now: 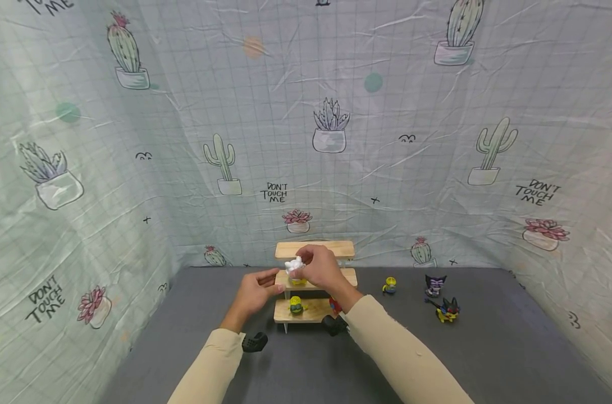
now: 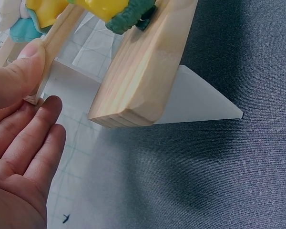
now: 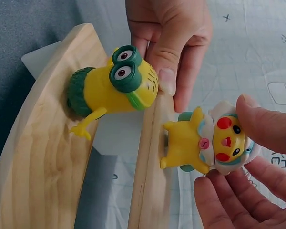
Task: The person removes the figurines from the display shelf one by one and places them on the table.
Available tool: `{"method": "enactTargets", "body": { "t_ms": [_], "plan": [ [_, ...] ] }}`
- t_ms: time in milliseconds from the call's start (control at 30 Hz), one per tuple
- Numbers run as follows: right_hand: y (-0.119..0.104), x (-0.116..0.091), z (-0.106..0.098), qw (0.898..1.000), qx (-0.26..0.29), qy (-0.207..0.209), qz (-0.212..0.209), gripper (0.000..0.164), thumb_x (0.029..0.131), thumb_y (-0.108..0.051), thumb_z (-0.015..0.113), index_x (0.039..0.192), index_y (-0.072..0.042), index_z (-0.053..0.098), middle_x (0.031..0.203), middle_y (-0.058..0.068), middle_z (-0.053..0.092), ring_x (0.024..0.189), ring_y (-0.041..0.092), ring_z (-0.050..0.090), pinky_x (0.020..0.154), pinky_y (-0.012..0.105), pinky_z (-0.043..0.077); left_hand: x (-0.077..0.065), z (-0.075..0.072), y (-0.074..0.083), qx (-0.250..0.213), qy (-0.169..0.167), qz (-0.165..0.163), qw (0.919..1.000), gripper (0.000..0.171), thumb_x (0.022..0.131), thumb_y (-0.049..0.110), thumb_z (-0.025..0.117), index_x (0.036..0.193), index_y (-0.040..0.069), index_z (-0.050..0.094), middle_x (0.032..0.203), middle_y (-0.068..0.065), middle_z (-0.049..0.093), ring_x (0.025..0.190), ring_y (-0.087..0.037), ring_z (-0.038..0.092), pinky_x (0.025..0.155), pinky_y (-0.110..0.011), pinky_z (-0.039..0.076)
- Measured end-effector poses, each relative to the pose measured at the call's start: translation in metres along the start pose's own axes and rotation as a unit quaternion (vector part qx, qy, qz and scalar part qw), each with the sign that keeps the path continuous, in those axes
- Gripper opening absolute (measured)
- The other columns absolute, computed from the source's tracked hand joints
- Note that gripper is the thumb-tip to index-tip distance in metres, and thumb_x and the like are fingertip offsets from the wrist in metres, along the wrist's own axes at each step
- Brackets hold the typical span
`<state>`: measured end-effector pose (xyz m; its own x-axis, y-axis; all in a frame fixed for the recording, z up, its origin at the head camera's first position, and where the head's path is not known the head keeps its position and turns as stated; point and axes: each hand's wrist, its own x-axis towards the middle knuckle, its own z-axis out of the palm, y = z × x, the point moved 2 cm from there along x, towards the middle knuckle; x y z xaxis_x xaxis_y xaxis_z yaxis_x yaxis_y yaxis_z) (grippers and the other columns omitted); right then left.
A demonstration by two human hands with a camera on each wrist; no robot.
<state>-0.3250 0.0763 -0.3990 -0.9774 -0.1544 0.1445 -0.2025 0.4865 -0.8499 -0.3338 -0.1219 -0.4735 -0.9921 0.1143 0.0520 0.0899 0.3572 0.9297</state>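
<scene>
My right hand point(image 1: 322, 269) pinches a yellow Pikachu figurine point(image 3: 183, 145) by its white-hooded head, thumb on one side and fingers on the other. The figurine's feet meet the middle board of a three-tier wooden display shelf point(image 1: 346, 276). At that board's left end, my left hand point(image 1: 254, 293) holds the wood between thumb and fingers. A Minion figurine point(image 3: 112, 86) with green goggles and a green skirt stands on the lowest board, below the Pikachu. Behind my right wrist, a red figurine point(image 1: 334, 306) on the same board is partly hidden.
Right of the shelf, on the grey tabletop point(image 1: 387, 359), stand a small Minion point(image 1: 389, 285), a purple-and-black figurine point(image 1: 434, 285) and a yellow figurine with black ears point(image 1: 447, 310). A cactus-print cloth point(image 1: 296, 73) hangs behind and along both sides.
</scene>
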Motion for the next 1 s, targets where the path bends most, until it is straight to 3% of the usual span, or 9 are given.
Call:
{"method": "enactTargets", "body": {
  "t_ms": [267,633,1000],
  "plan": [
    [0.001,-0.001,-0.002,0.999,0.037,-0.002,0.014,0.036,0.079,-0.009,0.091,0.111,-0.002,0.074,0.103,0.013,0.078,0.085,0.019,0.069,0.068,0.028,0.06,0.0,0.001,0.0,-0.007,-0.002,-0.005,1.0,0.052,0.093,0.006,0.078,0.142,0.0,0.063,0.145,-0.02,0.063,0.136,-0.037,0.061,0.107,-0.045,0.058],
    [-0.002,-0.004,-0.015,0.999,0.025,0.001,0.041,0.045,0.079,-0.011,0.091,0.118,0.001,0.074,0.109,0.015,0.077,0.092,0.023,0.072,0.075,0.034,0.064,0.001,0.002,0.001,0.0,-0.001,-0.006,1.0,0.055,0.093,0.007,0.078,0.144,0.0,0.061,0.147,-0.019,0.062,0.137,-0.036,0.06,0.108,-0.045,0.058],
    [0.0,-0.004,-0.024,0.998,0.018,0.006,0.056,0.042,0.077,-0.008,0.093,0.114,-0.003,0.075,0.108,0.013,0.077,0.092,0.022,0.071,0.075,0.032,0.063,0.001,0.001,-0.003,0.008,-0.002,0.0,1.0,0.053,0.094,0.008,0.078,0.144,0.0,0.062,0.145,-0.022,0.063,0.136,-0.038,0.061,0.106,-0.045,0.059]
  ]
}}
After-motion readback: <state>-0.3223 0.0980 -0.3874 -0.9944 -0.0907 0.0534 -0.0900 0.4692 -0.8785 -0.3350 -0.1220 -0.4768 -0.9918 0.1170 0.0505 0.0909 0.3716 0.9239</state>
